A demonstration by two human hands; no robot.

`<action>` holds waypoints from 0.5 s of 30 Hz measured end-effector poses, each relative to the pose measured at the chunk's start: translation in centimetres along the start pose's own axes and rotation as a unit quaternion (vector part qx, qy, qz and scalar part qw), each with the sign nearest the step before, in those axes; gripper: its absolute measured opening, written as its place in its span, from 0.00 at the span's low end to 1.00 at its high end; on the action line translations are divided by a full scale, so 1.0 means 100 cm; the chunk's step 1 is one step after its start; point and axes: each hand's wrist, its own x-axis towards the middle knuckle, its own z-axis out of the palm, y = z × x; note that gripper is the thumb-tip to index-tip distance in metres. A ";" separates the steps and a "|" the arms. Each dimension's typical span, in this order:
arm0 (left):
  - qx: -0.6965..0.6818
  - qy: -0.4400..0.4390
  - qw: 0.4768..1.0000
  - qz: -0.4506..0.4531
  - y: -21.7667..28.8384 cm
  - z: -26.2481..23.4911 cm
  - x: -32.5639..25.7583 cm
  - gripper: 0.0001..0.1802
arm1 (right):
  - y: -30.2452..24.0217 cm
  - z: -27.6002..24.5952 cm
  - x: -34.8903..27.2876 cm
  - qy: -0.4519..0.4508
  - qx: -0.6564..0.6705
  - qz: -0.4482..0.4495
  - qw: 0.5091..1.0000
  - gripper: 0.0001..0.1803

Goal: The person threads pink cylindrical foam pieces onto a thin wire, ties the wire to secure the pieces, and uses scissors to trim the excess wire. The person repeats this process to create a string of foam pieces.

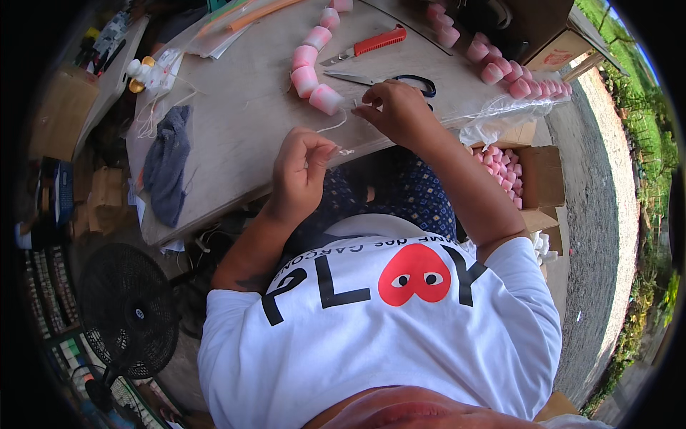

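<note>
My left hand [301, 161] is closed in a pinch at the table's front edge, with a short knotted tuft of white string [346, 151] at its fingertips. Farther right, my right hand [400, 107] pinches a thin white bit that looks like string. A loop of string hangs between the hands, close to the end of a chain of pink-and-white cylinders [304, 81] curving across the table. Beyond my right fingers lie dark-handled scissors [421, 84], partly hidden by the hand. A red box cutter [379, 41] rests behind them, its blade pointing left.
More pink cylinders [501, 67] line the table's right side beside clear plastic [493, 123]. Below, a cardboard box [541, 175] holds many loose ones. A grey cloth [170, 164] drapes over the table's left edge. On the lower left stands a black fan [128, 311].
</note>
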 end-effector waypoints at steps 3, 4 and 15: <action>-0.037 0.010 0.999 -0.033 -0.005 0.001 -0.006 0.03 | -0.001 0.019 0.009 0.007 -0.071 0.011 0.997 0.10; -0.066 0.020 0.996 -0.050 -0.006 0.002 -0.007 0.03 | 0.002 0.022 0.011 0.009 -0.064 0.010 0.998 0.10; -0.344 0.037 0.893 -0.287 -0.006 0.003 0.003 0.07 | 0.018 0.013 -0.021 0.095 0.142 -0.050 0.984 0.05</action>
